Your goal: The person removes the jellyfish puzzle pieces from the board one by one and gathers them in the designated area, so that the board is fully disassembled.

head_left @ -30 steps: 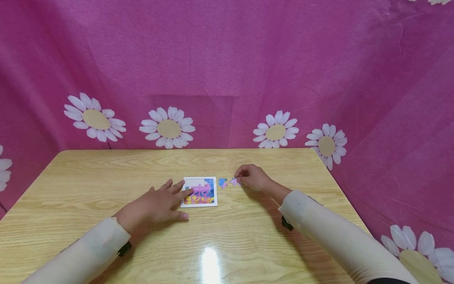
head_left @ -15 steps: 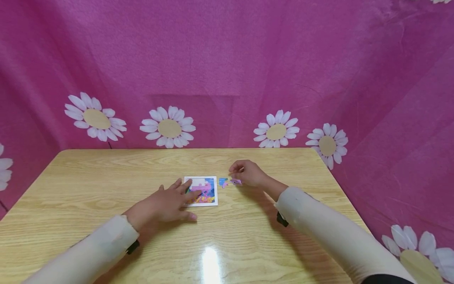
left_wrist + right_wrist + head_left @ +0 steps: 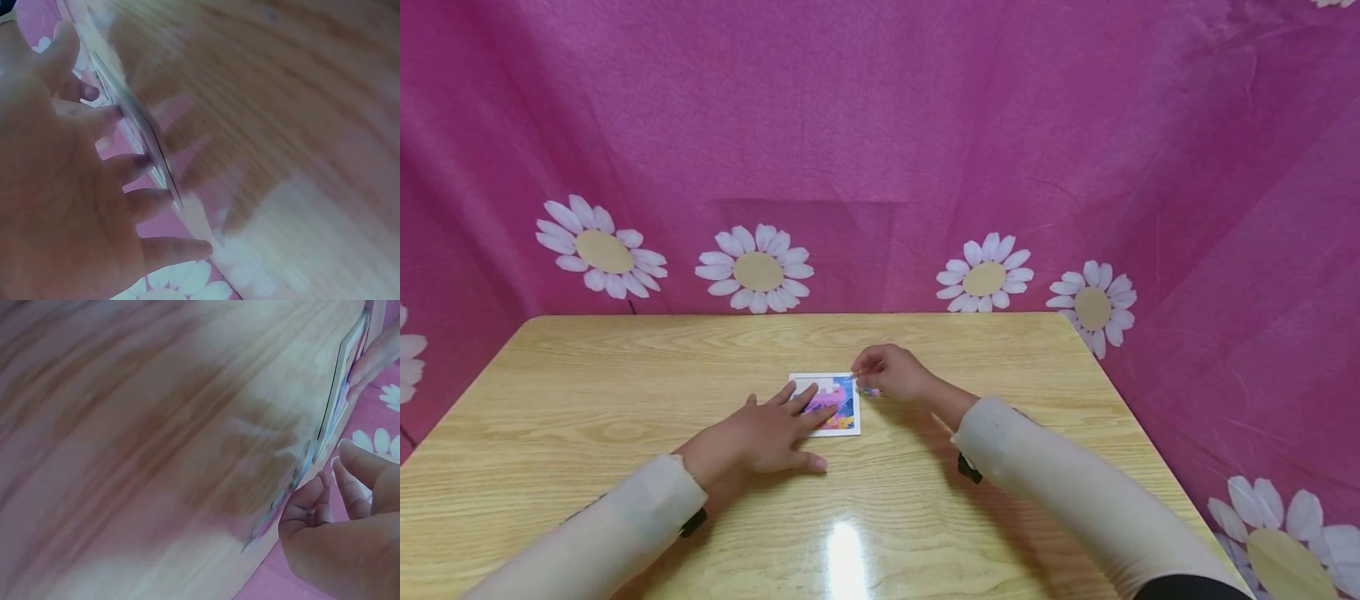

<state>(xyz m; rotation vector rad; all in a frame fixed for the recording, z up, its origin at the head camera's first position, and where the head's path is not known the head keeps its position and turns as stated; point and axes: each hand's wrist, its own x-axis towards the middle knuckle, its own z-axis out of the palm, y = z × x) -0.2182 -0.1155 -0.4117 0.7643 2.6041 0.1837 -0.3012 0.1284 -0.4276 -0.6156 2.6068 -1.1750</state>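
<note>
A small picture puzzle in a white frame (image 3: 822,432) lies on the table, showing a pink animal and a pale patch at its upper left. My left hand (image 3: 772,433) rests on the picture with fingers spread, covering its left part. Near the frame's right edge, my right hand (image 3: 891,372) has bent fingers, with a gap between thumb and index. I see nothing held there. Beneath it lies a blue and pink puzzle piece (image 3: 871,392), partly covered. Loose pieces (image 3: 270,519) lie in a row beyond the frame's end in the right wrist view.
The wood-grain table (image 3: 647,367) has its back edge against a pink curtain (image 3: 850,150) printed with white daisies. A bright light reflection (image 3: 846,558) shows on the near tabletop.
My right hand has moved left from beside the loose pieces to the frame's right edge. My left hand has slid a little right over the picture.
</note>
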